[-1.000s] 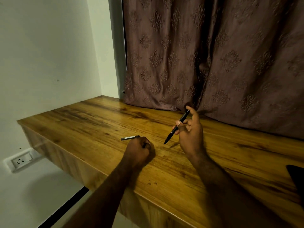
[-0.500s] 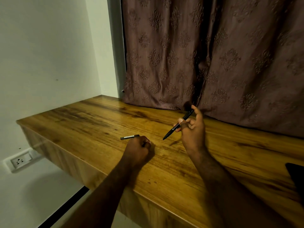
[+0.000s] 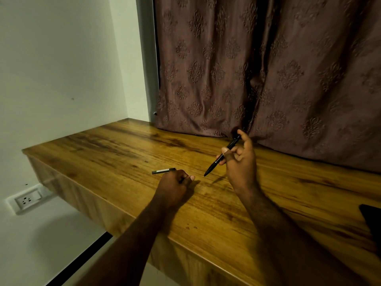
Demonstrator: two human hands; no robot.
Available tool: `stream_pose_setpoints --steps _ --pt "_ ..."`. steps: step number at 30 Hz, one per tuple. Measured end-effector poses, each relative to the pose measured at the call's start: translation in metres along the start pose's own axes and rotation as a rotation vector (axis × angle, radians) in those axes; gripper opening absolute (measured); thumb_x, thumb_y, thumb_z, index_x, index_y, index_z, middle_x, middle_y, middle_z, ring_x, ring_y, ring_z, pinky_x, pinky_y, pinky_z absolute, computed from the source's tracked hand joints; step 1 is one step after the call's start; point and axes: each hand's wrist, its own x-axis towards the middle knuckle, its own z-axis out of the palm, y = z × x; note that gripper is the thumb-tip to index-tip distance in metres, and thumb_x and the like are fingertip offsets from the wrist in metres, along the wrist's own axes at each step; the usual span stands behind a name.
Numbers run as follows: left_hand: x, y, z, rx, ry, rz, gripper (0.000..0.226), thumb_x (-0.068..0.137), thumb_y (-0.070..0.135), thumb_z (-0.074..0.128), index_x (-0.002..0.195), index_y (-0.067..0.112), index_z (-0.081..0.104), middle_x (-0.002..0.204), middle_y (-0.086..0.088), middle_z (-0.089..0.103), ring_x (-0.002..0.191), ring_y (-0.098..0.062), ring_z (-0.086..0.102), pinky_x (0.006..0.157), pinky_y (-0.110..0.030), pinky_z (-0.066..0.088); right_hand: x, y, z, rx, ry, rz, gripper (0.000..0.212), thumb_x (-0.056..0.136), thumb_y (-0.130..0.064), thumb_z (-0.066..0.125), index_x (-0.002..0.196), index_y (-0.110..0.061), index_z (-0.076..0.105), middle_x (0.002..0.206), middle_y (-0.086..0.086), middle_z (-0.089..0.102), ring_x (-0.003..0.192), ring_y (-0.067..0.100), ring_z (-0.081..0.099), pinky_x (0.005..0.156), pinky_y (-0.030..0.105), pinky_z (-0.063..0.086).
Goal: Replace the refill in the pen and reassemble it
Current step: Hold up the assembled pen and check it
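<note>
Head view: right hand [image 3: 241,164] pinches black pen [image 3: 211,167].

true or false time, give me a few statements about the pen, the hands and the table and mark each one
1. The right hand holds the black pen. True.
2. The pen's tip points up at the curtain. False: it points down toward the table.
3. A short grey piece lies on the table by the left hand. True.
4. The left hand is raised with fingers spread. False: it rests on the table, fingers curled.
</note>
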Motion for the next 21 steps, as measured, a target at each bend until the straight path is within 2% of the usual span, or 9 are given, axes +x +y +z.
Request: stream_pose_setpoints --steps 3,7,11,17,21 --pt "0.000 0.000 0.000 0.011 -0.002 0.003 0.029 0.091 0.024 0.062 0.063 0.026 0.055 0.066 0.003 0.060 0.064 -0.011 0.058 0.061 -0.027 0.043 -0.001 0.001 0.001 0.000 -0.003 0.010 0.061 0.092 -0.002 0.056 0.146 -0.022 0.033 0.094 0.023 0.063 0.076 0.024 0.070 0.056 0.018 0.053" --pt "0.000 0.000 0.000 0.010 0.006 -0.007 0.028 0.092 0.023 0.061 0.064 0.026 0.056 0.069 0.003 0.061 0.066 -0.011 0.059 0.061 -0.026 0.044 0.000 -0.001 -0.002 0.029 0.003 0.019 0.058 0.092 0.000 0.054 0.144 -0.019 0.036 0.089 0.020 0.065 0.071 0.017 0.070 0.054 0.019 0.052" --pt "0.001 -0.001 0.000 0.045 0.009 -0.001 0.027 0.092 0.024 0.060 0.065 0.025 0.056 0.075 -0.002 0.063 0.069 -0.013 0.060 0.060 -0.026 0.042 0.001 0.000 -0.001 0.022 0.019 0.019 0.062 0.092 -0.002 0.057 0.146 -0.019 0.032 0.090 0.021 0.067 0.070 0.021 0.069 0.056 0.019 0.053" --pt "0.001 -0.005 0.001 -0.065 -0.032 -0.033 0.025 0.090 0.029 0.062 0.067 0.021 0.061 0.071 -0.007 0.069 0.067 -0.023 0.067 0.061 -0.036 0.053 0.002 0.006 -0.002 0.026 0.046 0.039 0.062 0.092 -0.002 0.057 0.145 -0.021 0.033 0.092 0.026 0.065 0.071 0.025 0.068 0.054 0.017 0.051" --pt "0.000 -0.003 -0.001 -0.094 -0.052 -0.009 0.025 0.091 0.028 0.063 0.066 0.023 0.061 0.062 0.002 0.065 0.056 -0.009 0.059 0.057 -0.029 0.047 0.004 0.009 -0.005 0.016 0.088 0.043 0.058 0.092 -0.002 0.056 0.143 -0.020 0.036 0.094 0.028 0.065 0.068 0.027 0.066 0.053 0.017 0.051"
